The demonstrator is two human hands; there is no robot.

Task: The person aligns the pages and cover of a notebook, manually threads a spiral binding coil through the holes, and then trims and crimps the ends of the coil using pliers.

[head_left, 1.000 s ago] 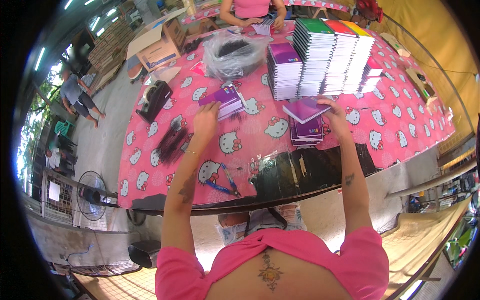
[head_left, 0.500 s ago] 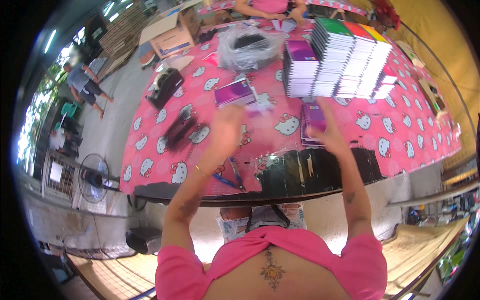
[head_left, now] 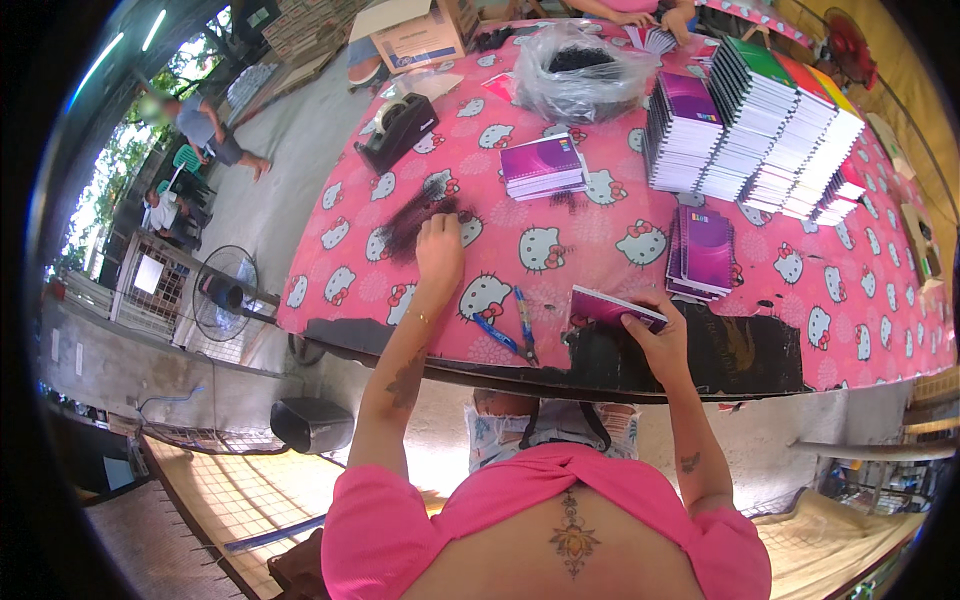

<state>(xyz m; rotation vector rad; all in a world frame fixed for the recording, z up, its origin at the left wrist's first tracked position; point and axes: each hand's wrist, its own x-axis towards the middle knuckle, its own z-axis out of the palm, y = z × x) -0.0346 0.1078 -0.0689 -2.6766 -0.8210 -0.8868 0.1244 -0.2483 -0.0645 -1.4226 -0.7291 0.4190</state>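
Observation:
My right hand [head_left: 660, 335] holds a small purple notebook [head_left: 598, 307] level over the table's near edge, thumb on its cover. My left hand [head_left: 440, 250] is closed, its fingertips at the side of a heap of thin black coils [head_left: 405, 225]; what it pinches is hidden. Just beyond my right hand lies a short stack of purple spiral notebooks [head_left: 706, 245]. A lower pile of purple-covered pads [head_left: 545, 165] sits farther off, near the middle. Blue-handled pliers [head_left: 510, 335] rest with their handles spread between my hands.
Tall stacks of notebooks with purple [head_left: 690, 100], green [head_left: 760, 65] and other covers stand at the far right. A plastic bag of black coils [head_left: 580, 80], a tape dispenser [head_left: 400, 130] and a cardboard box [head_left: 425, 40] lie farther back. Across the table a person's hands [head_left: 650, 22] hold papers.
My right hand has lifted a purple notebook from the short stack and brought it nearer me. My left hand has left the middle pile and come to the black coils. The view has shifted.

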